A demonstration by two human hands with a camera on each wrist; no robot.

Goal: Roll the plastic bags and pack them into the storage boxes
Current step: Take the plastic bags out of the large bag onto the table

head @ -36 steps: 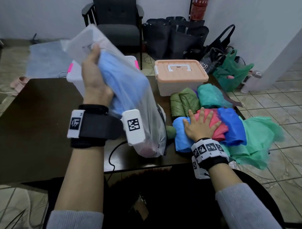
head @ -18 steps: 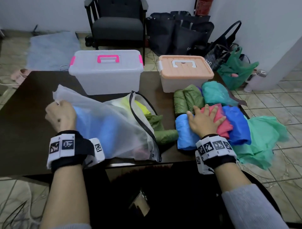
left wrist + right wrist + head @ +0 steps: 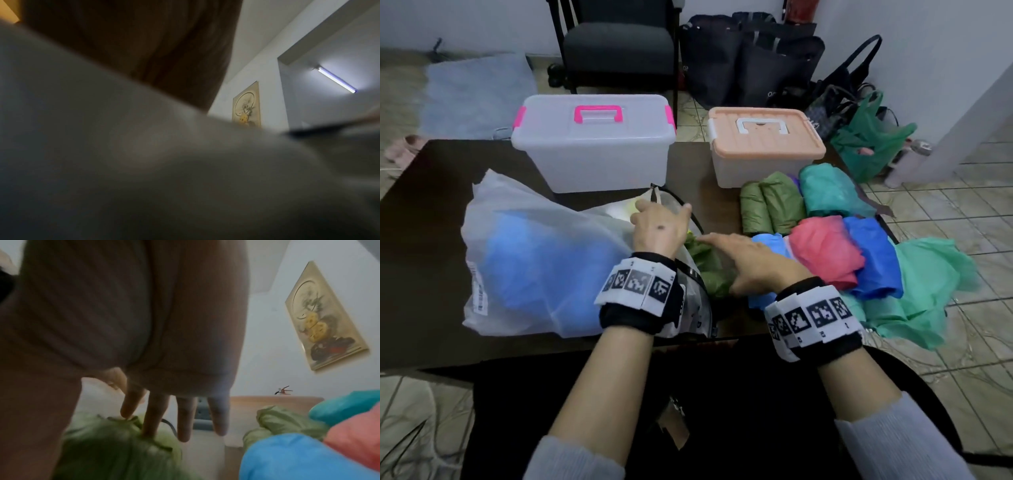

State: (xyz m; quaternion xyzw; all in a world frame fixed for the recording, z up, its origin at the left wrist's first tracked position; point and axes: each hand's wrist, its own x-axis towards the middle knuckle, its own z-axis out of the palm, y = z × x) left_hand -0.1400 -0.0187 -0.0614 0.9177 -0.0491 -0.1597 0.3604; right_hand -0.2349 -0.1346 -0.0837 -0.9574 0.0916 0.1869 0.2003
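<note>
**Reaching for the next bag**

Right hand (image 3: 753, 262), fingers straight, touches the green bags (image 3: 115, 443) spilling from the clear sack (image 3: 534, 260). Left hand (image 3: 659, 228) rests on the sack's mouth; its grasp I cannot tell. Both storage boxes (image 3: 592, 150) sit lidded behind. Best pinch one bag, draw it clear.

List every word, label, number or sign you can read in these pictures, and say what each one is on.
No text can be read for certain.
White label on the clear bag: printed lines, too blurred.
Black tote bag: pale letters, perhaps "oo", mostly hidden.
Left wristband and right wristband: black-and-white square code markers, no words.
Framed picture: only a drawing, no lettering.
</note>
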